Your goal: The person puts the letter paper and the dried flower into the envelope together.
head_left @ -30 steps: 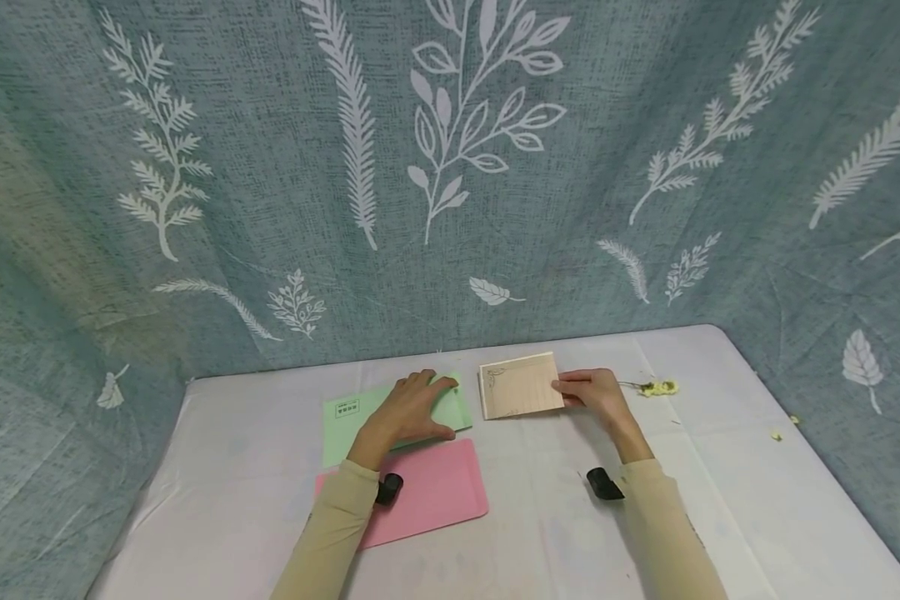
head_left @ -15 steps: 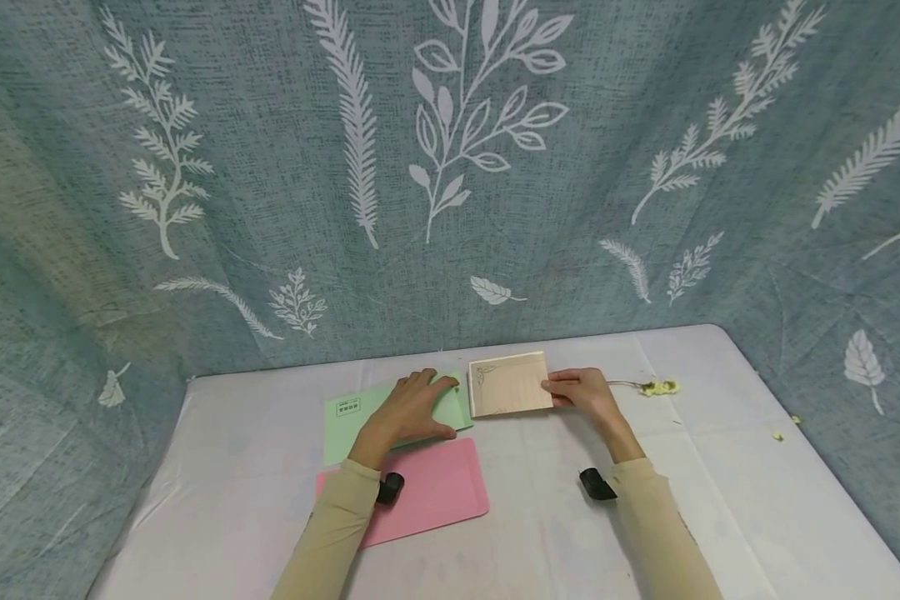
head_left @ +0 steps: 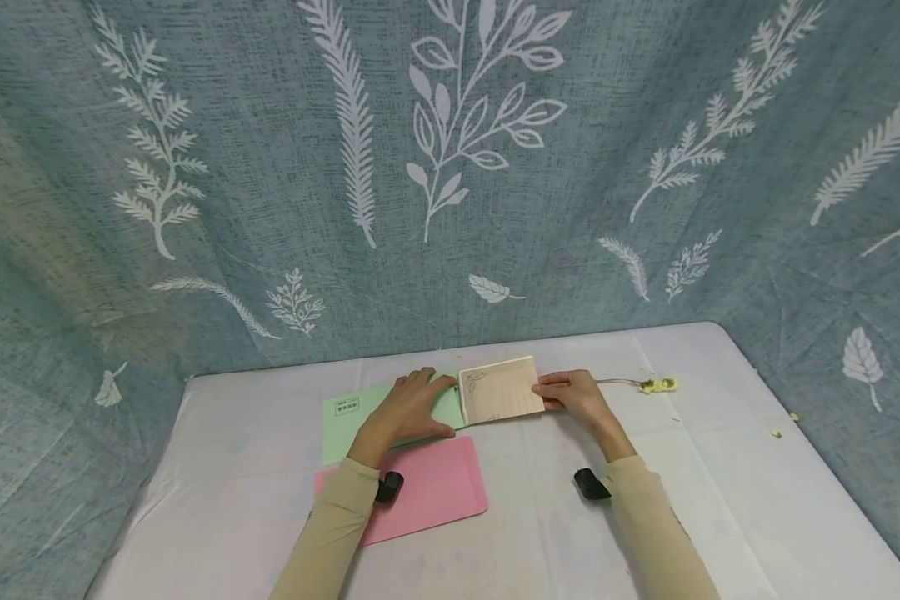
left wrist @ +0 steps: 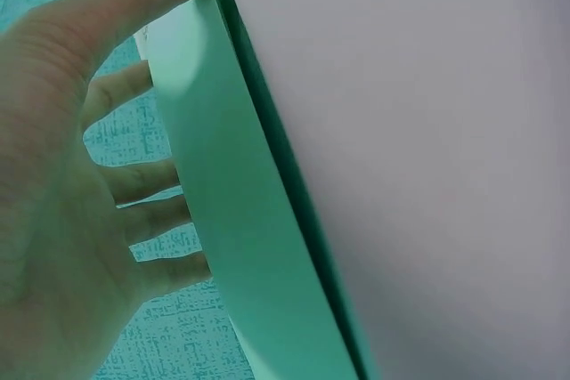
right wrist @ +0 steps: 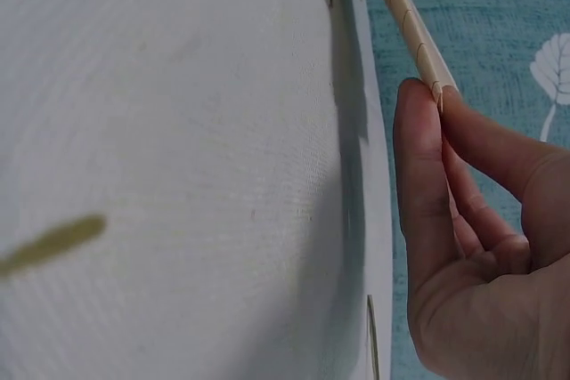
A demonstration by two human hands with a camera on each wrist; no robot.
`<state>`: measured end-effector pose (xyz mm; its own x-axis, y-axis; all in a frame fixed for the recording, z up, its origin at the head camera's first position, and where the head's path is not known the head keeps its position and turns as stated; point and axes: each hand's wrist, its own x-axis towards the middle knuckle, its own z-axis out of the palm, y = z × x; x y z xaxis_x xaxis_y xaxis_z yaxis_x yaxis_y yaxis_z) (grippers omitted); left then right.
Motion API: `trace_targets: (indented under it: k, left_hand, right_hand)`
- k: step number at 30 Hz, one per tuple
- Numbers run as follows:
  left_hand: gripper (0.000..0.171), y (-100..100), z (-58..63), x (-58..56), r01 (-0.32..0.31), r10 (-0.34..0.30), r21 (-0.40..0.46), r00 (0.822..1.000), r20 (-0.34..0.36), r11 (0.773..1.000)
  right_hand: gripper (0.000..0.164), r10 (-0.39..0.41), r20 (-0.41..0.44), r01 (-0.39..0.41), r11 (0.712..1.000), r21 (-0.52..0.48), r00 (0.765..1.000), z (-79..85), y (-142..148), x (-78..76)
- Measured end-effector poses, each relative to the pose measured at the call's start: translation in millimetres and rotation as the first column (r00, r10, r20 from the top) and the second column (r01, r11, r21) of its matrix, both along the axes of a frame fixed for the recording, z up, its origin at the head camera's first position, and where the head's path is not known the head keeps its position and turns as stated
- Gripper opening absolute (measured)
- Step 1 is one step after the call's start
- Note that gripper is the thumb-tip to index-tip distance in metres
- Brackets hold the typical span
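Note:
A light green envelope (head_left: 348, 427) with a small printed box lies at the back of the table. My left hand (head_left: 408, 408) spans it at its right end, thumb on the near edge and fingers on the far edge. The left wrist view shows a narrow dark gap along the green envelope (left wrist: 236, 211) by the thumb. My right hand (head_left: 585, 396) pinches the right edge of a folded sheet of beige letter paper (head_left: 501, 392) with line ornaments in its corners. The paper's left edge overlaps the envelope's right end. In the right wrist view, the folded paper (right wrist: 410, 24) appears edge-on between thumb and fingers.
A pink envelope (head_left: 435, 483) lies in front of the green one, partly under the left forearm. A yellow flower sprig (head_left: 657, 386) with a thin stem lies right of the right hand. Yellow scraps (head_left: 776, 432) sit near the right edge. A patterned curtain (head_left: 450, 292) hangs behind.
My right hand has moved left with the letter paper, bringing its left edge from beside the green envelope to over its right end. My left hand has stayed on the envelope.

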<state>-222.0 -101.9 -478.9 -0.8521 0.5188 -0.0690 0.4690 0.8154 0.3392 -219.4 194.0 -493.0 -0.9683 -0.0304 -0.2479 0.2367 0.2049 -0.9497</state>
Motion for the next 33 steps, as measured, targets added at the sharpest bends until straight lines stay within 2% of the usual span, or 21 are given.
trace_targets:
  k: [10, 21, 33]
  left_hand:
    - [0.08, -1.2, 1.0, 0.3, -0.004, 0.004, 0.008, 1.0, -0.006, 1.0]
    - [0.075, -1.3, 1.3, 3.4, 0.004, -0.004, 0.029, 1.0, -0.019, 1.0]
    - [0.077, -1.6, 0.3, 3.2, 0.004, -0.004, 0.024, 1.0, -0.02, 1.0]
  right_hand:
    - [0.032, -0.012, 0.019, 0.012, 0.999, 0.036, 1.0, 2.9, -4.7, -0.9]
    - [0.031, 0.013, 0.017, -0.013, 0.999, 0.04, 1.0, -2.7, -11.5, -2.7]
    - [0.029, -0.006, 0.027, 0.004, 0.998, 0.059, 1.0, -1.8, -12.1, -2.4]
